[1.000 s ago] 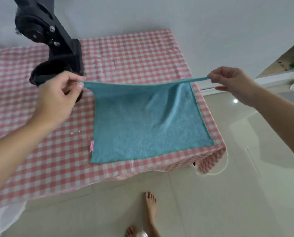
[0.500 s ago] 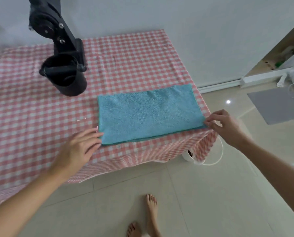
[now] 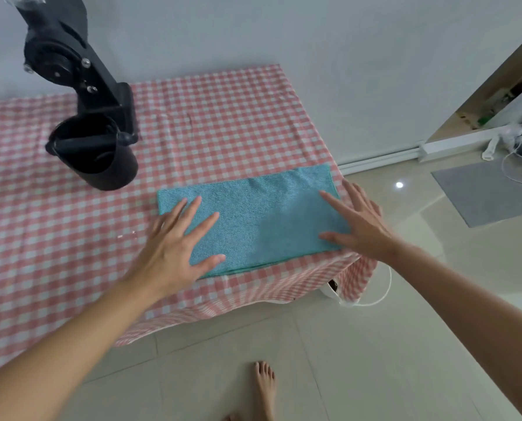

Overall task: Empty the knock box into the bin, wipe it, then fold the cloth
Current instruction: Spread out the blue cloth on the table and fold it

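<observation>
Pink gingham tablecloth (image 3: 223,117); folded terry cloth (image 3: 253,217), rectangular; left hand (image 3: 174,241), right hand (image 3: 356,226) flat, fingers spread, pressing it.

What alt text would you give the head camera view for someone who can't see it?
Left hand and right hand lie flat, fingers spread, on the two ends of a folded blue cloth on a pink checked table. A black knock box stands behind, to the left.

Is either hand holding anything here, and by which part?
Nothing is held. The left hand and right hand are spread flat, fingers straight, over the folded blue cloth.
</observation>
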### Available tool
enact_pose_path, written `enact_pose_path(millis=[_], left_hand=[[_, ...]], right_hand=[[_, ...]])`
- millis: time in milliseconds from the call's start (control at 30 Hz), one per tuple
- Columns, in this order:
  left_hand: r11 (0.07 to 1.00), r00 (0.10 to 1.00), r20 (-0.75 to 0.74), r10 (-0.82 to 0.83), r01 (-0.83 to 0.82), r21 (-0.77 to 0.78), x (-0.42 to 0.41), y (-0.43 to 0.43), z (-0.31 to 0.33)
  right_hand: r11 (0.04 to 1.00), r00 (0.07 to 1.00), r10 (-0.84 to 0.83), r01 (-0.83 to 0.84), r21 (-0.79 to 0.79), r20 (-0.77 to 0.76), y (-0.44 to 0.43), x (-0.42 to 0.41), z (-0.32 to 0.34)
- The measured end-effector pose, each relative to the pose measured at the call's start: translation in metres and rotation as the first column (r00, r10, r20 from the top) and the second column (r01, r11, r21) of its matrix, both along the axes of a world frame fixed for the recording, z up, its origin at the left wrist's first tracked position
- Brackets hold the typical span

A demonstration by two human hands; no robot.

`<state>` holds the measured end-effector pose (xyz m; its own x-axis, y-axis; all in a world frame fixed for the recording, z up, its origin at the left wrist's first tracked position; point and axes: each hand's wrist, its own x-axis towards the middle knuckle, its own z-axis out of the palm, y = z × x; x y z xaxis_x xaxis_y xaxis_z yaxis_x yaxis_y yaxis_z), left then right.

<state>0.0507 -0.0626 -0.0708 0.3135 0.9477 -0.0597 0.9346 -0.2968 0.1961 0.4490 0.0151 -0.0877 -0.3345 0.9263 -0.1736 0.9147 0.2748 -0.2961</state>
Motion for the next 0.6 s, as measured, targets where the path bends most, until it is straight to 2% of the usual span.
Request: enact_pose_path(millis=[133, 300, 467, 600], left_hand=[[1.0, 0.997, -0.076, -0.005, 0.003, -0.022, 0.018, 0.03, -0.014], [0.998, 0.994, -0.083, -0.064, 0.064, 0.005, 0.046, 0.056, -0.031], [0.999, 0.993, -0.111, -0.049, 0.048, -0.01, 0.025, 0.059, -0.045], [0.999, 0.99, -0.137, -0.032, 0.029, -0.026, -0.007, 0.05, -0.044]], right_hand=[[0.986, 0.987, 0.129, -0.139, 0.097, 0.095, 0.02, -0.034, -0.005], [0.931, 0.939, 0.33, -0.341, 0.129, 0.099, 0.027, -0.084, -0.018], [0.927, 0.932, 0.336, -0.353, 0.126, 0.137, 0.044, -0.065, -0.023], [0.953, 0.951, 0.263, -0.282, 0.107, 0.165, 0.058, -0.024, -0.022]])
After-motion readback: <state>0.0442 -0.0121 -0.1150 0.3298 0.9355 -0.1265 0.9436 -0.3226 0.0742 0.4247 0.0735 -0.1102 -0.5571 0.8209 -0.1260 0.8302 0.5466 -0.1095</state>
